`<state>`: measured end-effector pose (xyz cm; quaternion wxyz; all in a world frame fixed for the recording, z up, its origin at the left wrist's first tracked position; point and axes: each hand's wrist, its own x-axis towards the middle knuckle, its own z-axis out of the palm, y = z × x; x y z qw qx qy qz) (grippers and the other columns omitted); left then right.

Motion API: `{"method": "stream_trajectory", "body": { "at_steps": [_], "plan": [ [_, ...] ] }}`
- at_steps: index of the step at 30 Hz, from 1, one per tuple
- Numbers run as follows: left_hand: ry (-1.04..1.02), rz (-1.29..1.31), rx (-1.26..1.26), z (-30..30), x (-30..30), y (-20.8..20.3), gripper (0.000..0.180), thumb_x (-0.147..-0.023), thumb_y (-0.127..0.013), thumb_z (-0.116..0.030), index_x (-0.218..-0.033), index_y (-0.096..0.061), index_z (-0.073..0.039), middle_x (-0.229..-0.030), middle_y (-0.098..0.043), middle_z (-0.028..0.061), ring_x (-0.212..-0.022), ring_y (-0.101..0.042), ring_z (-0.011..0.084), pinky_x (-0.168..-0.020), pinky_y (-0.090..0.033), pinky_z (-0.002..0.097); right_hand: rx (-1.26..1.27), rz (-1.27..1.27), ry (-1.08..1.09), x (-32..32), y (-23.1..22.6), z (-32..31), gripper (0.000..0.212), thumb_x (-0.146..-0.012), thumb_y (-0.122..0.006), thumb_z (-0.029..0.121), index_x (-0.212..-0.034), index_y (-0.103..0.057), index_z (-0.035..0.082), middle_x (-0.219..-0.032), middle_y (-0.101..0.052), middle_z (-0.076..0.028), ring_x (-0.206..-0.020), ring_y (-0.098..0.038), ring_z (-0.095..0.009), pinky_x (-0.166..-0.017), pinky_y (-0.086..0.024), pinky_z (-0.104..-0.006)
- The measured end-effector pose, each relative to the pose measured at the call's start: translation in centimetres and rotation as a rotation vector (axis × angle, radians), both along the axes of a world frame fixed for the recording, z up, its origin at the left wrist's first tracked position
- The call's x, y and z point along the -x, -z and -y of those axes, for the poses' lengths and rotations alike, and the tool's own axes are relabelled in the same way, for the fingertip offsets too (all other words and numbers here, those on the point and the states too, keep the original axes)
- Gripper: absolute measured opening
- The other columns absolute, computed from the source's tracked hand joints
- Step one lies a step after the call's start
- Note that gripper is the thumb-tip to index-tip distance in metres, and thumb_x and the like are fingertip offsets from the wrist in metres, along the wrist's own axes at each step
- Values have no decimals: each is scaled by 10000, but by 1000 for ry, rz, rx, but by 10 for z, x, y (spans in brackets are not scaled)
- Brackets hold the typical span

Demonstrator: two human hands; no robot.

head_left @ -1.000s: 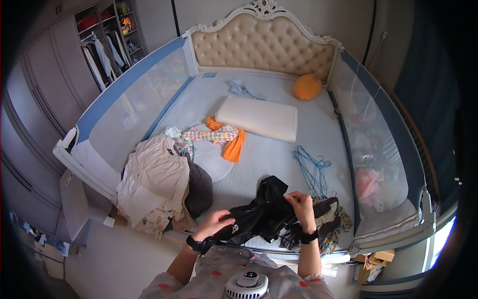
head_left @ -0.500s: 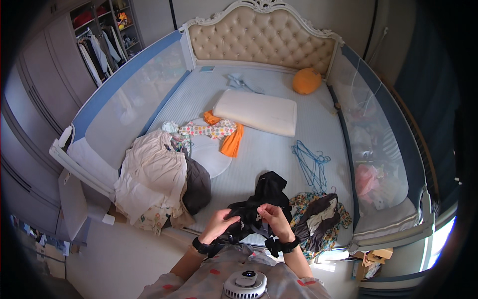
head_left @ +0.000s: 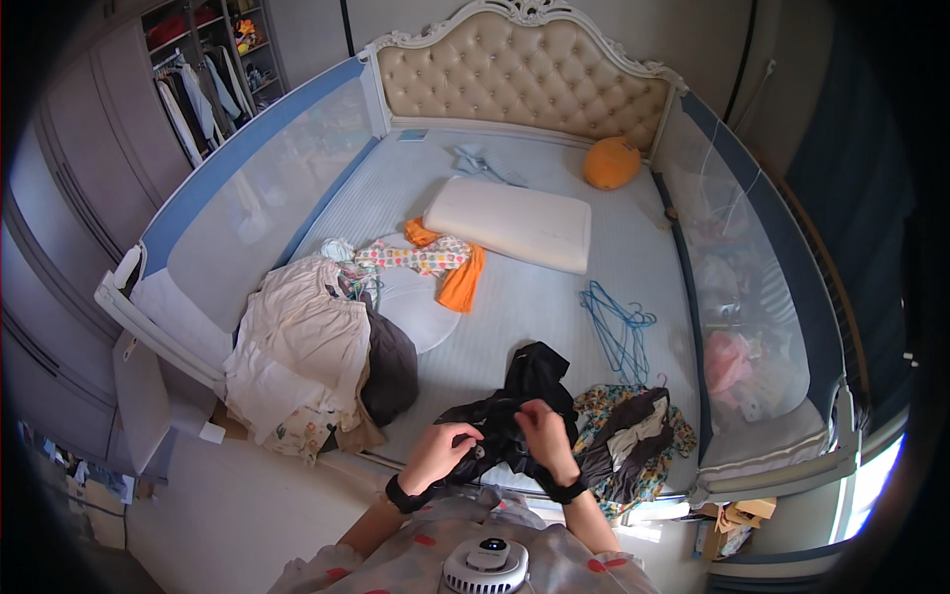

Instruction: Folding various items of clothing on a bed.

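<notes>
A black garment [head_left: 539, 368] lies bunched at the near edge of the bed, directly before me. My left hand [head_left: 441, 451] is closed on its left part, thumb and forefinger drawn together over the cloth. On the right part of the same cloth, my right hand [head_left: 547, 441] is closed in a pinch, with its fingertips partly hidden. Just right of the garment sits a heap with a dark brown garment [head_left: 628, 436] on a colourful patterned one [head_left: 683, 431]. Several blue hangers [head_left: 621, 337] lie beyond that heap.
Cream clothes [head_left: 307, 322] are piled at the bed's left edge, beside a dark grey garment [head_left: 393, 371]. Farther back lie an orange garment [head_left: 460, 287], a white pillow [head_left: 510, 223] and an orange balloon-like ball [head_left: 612, 163]. Mesh bed rails [head_left: 267, 163] flank the bed.
Both hands have shifted slightly on the black garment; the left has moved a little left and turned, and the right has risen slightly. The cloth between them has shifted.
</notes>
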<state>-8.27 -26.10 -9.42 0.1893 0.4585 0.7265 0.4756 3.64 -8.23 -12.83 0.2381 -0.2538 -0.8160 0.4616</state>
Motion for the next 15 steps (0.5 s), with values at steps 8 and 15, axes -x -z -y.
{"method": "stream_trajectory", "body": {
  "at_steps": [8, 15],
  "plan": [
    [-94, 281, -62, -14, -6, 19, 117, -851, -626, -56, -928, -631, 32, -851, -684, 115, -762, -642, 144, -679, -488, 259, -21, 50, -8, 6, -15, 47, 179, -751, -706, 100, -863, -649, -28, -763, -676, -145, -695, -678, -226, -644, -528, -305],
    [-196, 105, -72, -17, -20, 15, 170, -784, -641, -13, -943, -587, -34, -828, -635, 151, -774, -638, 327, -659, -482, 339, 55, 30, -9, 2, -17, 49, 185, -755, -680, 108, -888, -651, -18, -810, -670, -161, -735, -669, -280, -668, -524, -334]
  ]
}}
